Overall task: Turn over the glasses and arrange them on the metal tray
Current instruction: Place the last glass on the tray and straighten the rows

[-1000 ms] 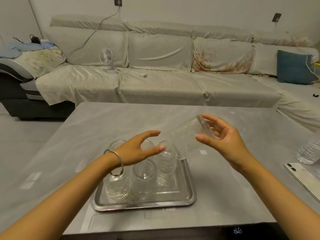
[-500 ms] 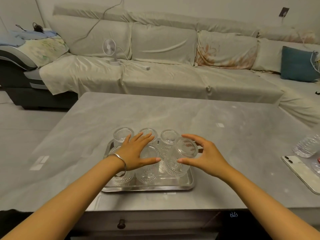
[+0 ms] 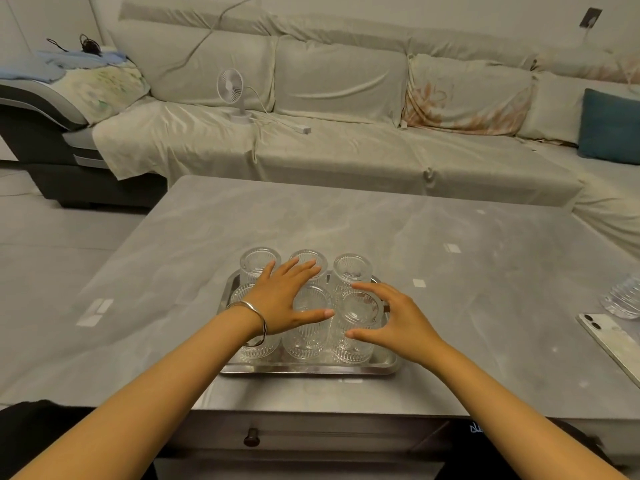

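Observation:
A metal tray (image 3: 311,369) sits near the front edge of the grey table and carries several ribbed clear glasses, bases up, in two rows. My right hand (image 3: 393,322) curls around the front right glass (image 3: 360,318), which stands on the tray, with thumb and fingertips against its sides. My left hand (image 3: 287,299) lies flat with fingers spread over the middle glasses, holding nothing. It partly hides the back middle glass (image 3: 311,258), and its wrist covers the front left glass (image 3: 254,348). The front middle glass (image 3: 306,334) shows between my hands.
A white phone (image 3: 609,341) and a plastic water bottle (image 3: 623,301) lie at the table's right edge. A drawer knob (image 3: 251,439) sits below the table front. Behind the table is a covered sofa with a small white fan (image 3: 231,90).
My right hand brought a tilted glass down from the air and stood it base up at the tray's front right. My left hand lowered flat onto the glasses.

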A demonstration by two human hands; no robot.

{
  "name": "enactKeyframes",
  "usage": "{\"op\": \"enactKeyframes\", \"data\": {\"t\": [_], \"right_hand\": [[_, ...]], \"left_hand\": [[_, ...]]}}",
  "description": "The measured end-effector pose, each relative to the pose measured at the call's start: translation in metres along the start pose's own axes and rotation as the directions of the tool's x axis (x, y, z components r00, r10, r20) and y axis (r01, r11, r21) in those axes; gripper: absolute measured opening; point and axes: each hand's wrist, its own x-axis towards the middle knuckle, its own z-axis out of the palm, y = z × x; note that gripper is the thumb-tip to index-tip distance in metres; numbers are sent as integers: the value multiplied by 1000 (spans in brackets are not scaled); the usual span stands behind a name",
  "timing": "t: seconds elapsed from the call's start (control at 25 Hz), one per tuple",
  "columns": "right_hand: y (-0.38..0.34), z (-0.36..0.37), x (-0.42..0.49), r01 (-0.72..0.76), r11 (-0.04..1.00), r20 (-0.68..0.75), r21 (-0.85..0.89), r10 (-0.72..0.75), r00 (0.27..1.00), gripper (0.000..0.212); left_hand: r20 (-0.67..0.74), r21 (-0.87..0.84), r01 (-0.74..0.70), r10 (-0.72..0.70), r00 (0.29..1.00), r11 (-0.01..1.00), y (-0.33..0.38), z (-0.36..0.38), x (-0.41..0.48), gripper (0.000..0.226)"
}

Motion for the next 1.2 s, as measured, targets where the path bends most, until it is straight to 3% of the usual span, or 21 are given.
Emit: {"op": "enactKeyframes", "data": {"t": [0.16,0.28,0.36,0.44,0.56,0.68,0.88,1.04,1.2], "right_hand": [[1,2,-1,18,1000,5,-9,-17,1000,74],[0,4,-5,39,999,-2,-1,-39,999,77],[2,5,-6,59,998,-23,5,-59,998,87],[9,7,-7,40,999,-20,15,-40,999,106],[19,13,-7,-76,991,84,106,67,994,131],[26,21,-3,-108,987,158,117,89,983,139],[37,22,3,-159,986,218,51,144,965,150],[42,23,5,-178,984,223,-32,180,958,151],[45,26,6,-177,984,218,-19,177,960,151]], "left_hand": [[-43,3,-2,2,999,1000,3,-1,-3,88],[-171,-10,5,-7,985,1000,2,-6,-12,100],[-291,-25,32,-38,956,999,-9,-11,-23,107],[-349,-170,85,-141,926,982,-28,-12,-38,115],[-200,-524,167,-312,929,835,-55,-6,-59,130],[0,-634,263,-340,941,727,-68,7,-65,136],[81,-540,210,-198,977,815,-72,18,-59,136],[78,-317,268,-257,963,910,-79,25,-54,146],[79,-285,282,-271,959,916,-78,31,-54,141]]}}
